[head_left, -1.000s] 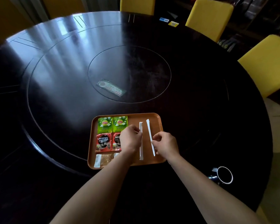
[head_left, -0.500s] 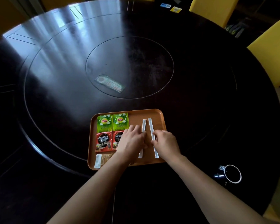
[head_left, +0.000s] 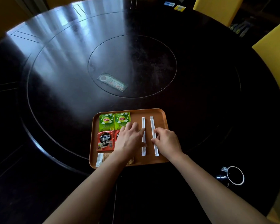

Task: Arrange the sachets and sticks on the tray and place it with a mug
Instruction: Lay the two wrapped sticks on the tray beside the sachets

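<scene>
**Hands straightening sticks on a tray**

We see an orange rectangular tray (head_left: 163, 117) with rounded corners on a glossy dark round table (head_left: 55, 62). Two green tea sachets (head_left: 114, 121) sit at its far left, red coffee sachets (head_left: 105, 140) below them, pale paper packets (head_left: 100, 160) nearest us. Two thin white sticks (head_left: 143, 125) lie side by side on the right. The left hand (head_left: 130, 141) lies flat, fingers spread, touching the left stick. The right hand (head_left: 167, 143) pinches the right stick. A dark white-rimmed mug (head_left: 234, 175) stands on the table, right of the tray.
</scene>
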A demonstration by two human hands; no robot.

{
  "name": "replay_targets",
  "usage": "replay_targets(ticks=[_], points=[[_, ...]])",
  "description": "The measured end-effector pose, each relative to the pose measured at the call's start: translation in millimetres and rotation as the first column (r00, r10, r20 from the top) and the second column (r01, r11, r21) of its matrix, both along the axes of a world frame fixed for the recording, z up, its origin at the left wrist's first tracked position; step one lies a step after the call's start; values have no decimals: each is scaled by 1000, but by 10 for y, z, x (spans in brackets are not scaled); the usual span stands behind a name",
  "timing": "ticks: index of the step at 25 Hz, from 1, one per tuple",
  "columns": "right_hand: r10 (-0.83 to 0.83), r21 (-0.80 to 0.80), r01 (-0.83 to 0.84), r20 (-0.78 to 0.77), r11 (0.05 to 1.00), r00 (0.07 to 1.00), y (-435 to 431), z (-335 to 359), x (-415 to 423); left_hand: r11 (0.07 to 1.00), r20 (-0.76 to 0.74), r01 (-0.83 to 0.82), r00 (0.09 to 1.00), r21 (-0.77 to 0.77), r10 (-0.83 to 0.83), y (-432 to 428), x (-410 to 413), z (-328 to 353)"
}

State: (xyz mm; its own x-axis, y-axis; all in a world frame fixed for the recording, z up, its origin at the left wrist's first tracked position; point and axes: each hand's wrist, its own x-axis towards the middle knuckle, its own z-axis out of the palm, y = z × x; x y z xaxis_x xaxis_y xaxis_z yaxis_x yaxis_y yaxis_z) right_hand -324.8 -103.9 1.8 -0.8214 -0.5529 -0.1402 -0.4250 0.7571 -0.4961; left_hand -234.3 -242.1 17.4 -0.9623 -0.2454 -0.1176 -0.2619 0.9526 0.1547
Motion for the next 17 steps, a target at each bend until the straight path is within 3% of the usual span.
replay_targets(ticks=[8, 17], points=[[66, -16, -66, 1, 998, 998, -11, 61, -53, 997, -20, -19, 1000, -77, 18, 67, 13, -3], [78, -46, -79, -18, 996, 997, -13, 14, -59, 999, -32, -27, 999, -36, 26, 23, 39, -18]])
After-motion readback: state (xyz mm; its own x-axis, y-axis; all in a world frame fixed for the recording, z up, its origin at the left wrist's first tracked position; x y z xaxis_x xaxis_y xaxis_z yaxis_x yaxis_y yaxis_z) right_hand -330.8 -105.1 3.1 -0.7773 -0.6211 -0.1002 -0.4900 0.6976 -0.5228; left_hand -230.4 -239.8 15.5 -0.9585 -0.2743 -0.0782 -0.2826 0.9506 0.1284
